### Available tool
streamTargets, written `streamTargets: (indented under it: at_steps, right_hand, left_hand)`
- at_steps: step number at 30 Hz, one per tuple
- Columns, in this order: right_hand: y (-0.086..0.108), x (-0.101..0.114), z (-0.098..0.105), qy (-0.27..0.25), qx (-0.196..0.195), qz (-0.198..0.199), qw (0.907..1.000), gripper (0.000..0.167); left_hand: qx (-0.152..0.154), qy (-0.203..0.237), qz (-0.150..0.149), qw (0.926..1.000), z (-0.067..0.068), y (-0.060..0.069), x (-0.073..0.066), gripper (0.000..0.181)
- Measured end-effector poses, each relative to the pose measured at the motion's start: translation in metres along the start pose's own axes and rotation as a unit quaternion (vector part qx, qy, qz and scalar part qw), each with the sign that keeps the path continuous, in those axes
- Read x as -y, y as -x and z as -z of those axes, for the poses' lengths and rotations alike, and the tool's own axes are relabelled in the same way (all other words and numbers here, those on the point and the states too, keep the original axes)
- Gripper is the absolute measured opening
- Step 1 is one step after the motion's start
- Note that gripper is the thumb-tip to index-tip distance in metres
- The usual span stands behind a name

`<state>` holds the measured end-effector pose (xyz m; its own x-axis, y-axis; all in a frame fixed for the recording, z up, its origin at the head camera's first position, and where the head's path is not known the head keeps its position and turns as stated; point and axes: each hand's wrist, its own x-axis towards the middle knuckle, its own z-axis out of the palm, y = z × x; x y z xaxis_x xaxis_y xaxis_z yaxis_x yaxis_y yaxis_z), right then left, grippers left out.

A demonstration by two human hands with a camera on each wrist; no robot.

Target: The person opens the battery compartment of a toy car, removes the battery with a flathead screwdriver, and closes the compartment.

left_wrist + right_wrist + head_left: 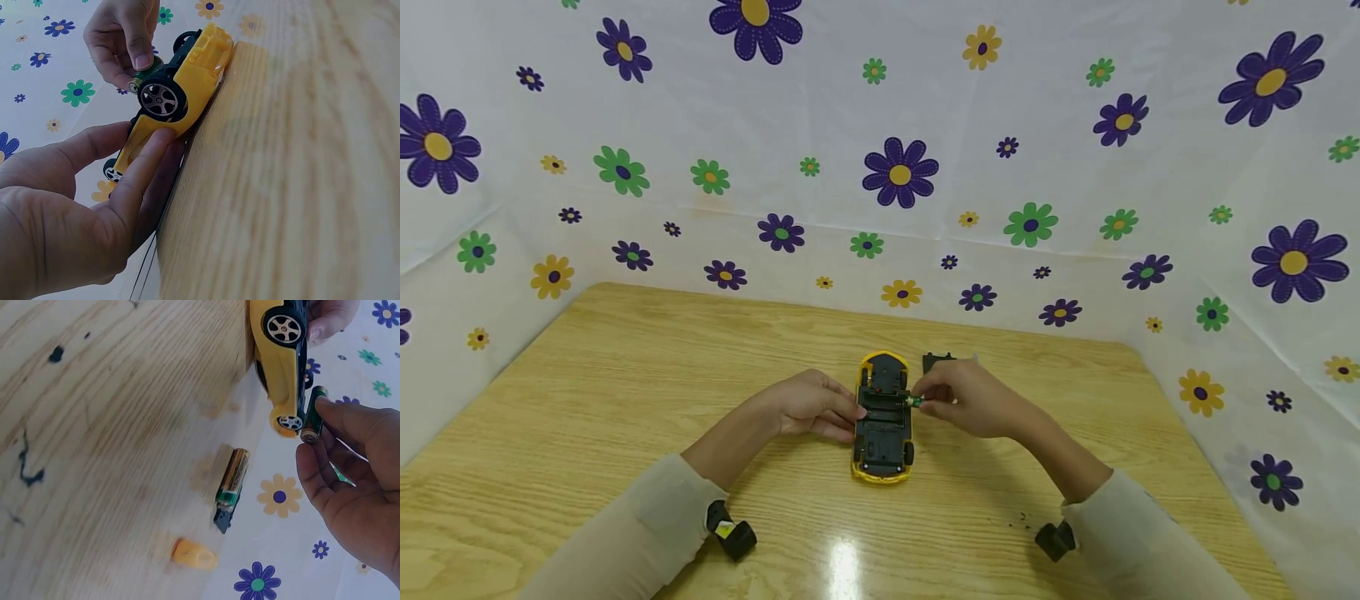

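Note:
A yellow toy car [883,475] lies upside down on the wooden table, its black underside and an uncovered compartment facing up. My left hand [812,406] holds the car by its side, thumb on the underside edge and fingers along the yellow body. Beside the compartment, my right hand [976,398] pinches a green battery [314,415] between thumb and fingers. The right wrist view shows a second battery [233,475], gold and green, lying on the table by a black plastic piece [223,520]. The compartment's inside is too small to make out fully.
A small orange-yellow piece [194,554] lies on the table near the second battery. Dark marks [1021,522] spot the tabletop by the right sleeve. A white flowered cloth [820,108] rises along the table's back and sides.

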<state>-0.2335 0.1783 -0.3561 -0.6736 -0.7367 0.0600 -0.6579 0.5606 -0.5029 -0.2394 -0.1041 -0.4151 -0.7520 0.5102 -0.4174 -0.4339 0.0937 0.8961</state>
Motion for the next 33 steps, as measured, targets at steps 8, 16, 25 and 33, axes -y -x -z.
streamTargets:
  at_steps: [8, 16, 25, 33]
  right_hand:
    - [0.006, -0.017, 0.002, 0.003, -0.001, -0.021, 0.9998, 0.016]
    - [0.008, -0.029, 0.001, 0.023, 0.001, -0.053, 0.9983, 0.015]
    - [0.003, -0.042, -0.007, 0.038, 0.007, -0.055, 0.9978, 0.016]
    - [-0.001, -0.041, -0.011, 0.054, 0.015, -0.05, 0.9971, 0.013]
  left_hand:
    - [-0.005, 0.0, 0.001, 1.0, 0.0, 0.0, 0.0, 0.028]
    - [-0.005, -0.001, 0.0, 1.0, -0.001, 0.0, 0.0, 0.028]
    - [-0.005, -0.002, 0.0, 1.0, -0.001, 0.0, 0.0, 0.027]
    - [-0.004, 0.001, 0.0, 1.0, 0.0, -0.001, 0.0, 0.027]
